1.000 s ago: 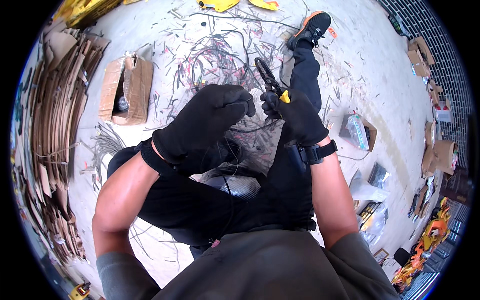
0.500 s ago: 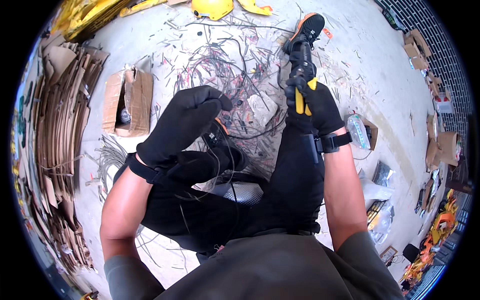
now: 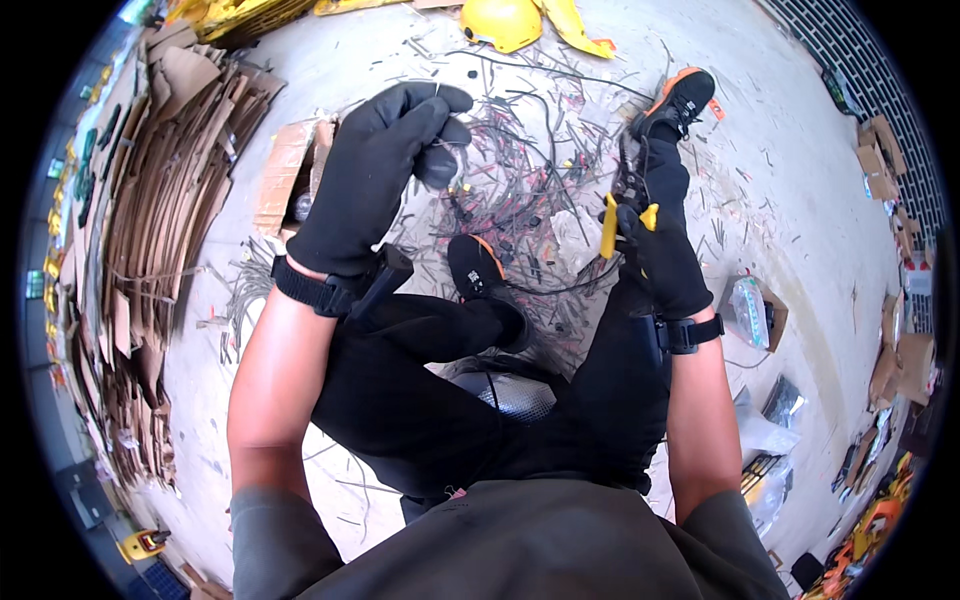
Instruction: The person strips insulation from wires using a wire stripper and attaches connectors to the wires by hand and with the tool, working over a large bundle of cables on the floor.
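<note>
My left hand, in a black glove, is raised over the floor left of my feet. Its fingers are curled in toward the thumb, and a faint thin strand shows near the fingertips; what they hold is not clear. My right hand, also gloved in black, is closed around pliers with yellow handles. The handles stand apart, and the dark head of the pliers points forward, toward my right shoe. Between my legs lies a silvery, textured object, partly hidden by my trousers.
Cut wire scraps litter the floor ahead, with a longer black cable among them. A cardboard box and stacked flattened cardboard stand at left. A yellow helmet lies at the far side. Plastic bags lie at right.
The view has swung left. My left hand has moved farther out and to the left. My right hand still grips the pliers, whose handles now look wider apart.
</note>
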The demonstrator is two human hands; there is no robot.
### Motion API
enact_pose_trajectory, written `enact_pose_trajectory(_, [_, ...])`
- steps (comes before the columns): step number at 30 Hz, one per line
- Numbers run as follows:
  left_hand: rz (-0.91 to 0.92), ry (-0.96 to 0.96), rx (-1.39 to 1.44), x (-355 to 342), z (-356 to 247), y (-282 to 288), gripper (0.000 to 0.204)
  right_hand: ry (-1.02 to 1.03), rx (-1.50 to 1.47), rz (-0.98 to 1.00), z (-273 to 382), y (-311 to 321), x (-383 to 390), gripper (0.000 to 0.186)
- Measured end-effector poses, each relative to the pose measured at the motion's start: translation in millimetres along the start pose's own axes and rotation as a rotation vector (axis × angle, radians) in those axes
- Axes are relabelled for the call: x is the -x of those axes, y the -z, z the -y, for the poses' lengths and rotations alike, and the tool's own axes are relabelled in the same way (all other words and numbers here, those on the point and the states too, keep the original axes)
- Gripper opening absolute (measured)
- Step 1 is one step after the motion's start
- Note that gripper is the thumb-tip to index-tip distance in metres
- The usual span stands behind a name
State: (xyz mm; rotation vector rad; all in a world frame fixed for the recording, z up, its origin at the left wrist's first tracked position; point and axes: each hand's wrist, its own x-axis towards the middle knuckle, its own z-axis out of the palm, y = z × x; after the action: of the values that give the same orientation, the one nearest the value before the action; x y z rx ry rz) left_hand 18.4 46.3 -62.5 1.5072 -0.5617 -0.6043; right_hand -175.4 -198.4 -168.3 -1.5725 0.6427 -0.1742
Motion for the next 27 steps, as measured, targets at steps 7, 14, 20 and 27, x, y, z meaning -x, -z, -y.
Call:
enact_pose_trajectory(7, [-0.111,-0.187,-0.233,-17,-48,55,0.026,0.113,0.391,0.046,-14,12,1,0.030])
enact_pose_trajectory(14, [-0.369,-0.089,-0.347,-39,-90,166,0.023,0.023,0.063,-0.001,-16,9,1,0.030])
enact_pose_trajectory(20, [-0.632,0.026,-0.441,-41,-28,264,0.020,0.003,0.110,-0.004,-33,15,-5,0.029])
enact_pose_trajectory(27, [-0.909,0.196,-0.148,-30,66,327,0.016,-0.079,0.050,0.023,-36,7,-10,0.030])
